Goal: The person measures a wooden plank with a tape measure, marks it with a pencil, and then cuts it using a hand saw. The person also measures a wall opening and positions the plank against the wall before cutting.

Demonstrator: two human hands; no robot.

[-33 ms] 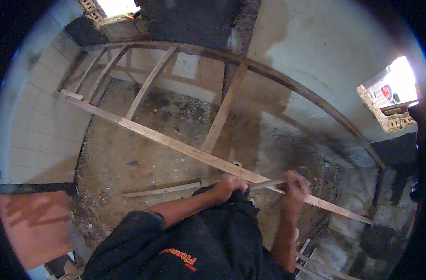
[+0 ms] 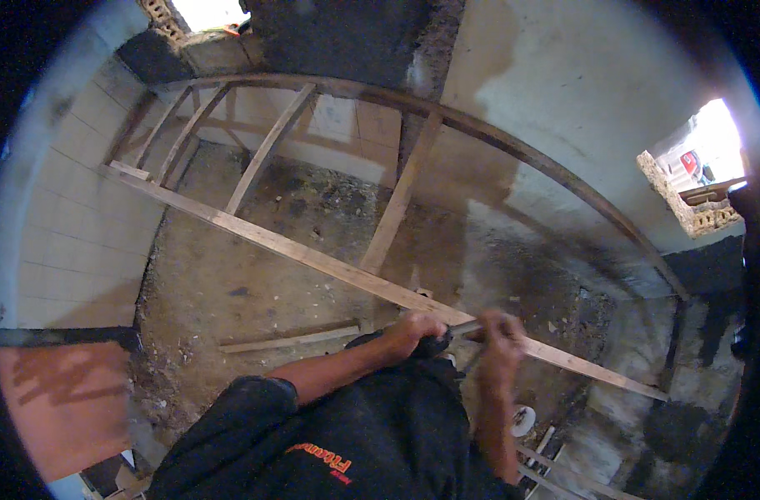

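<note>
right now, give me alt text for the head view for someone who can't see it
A person's curled left hand sits close to their right hand, which grips a pale bar in front of a long wooden beam. Crosspieces link the beam to darker timber.

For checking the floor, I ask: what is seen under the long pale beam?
Dirt floor shows on both sides of the beam, with a wooden strip on the near side. Floor directly behind the beam is covered; the left hand and right hand hide more.
</note>
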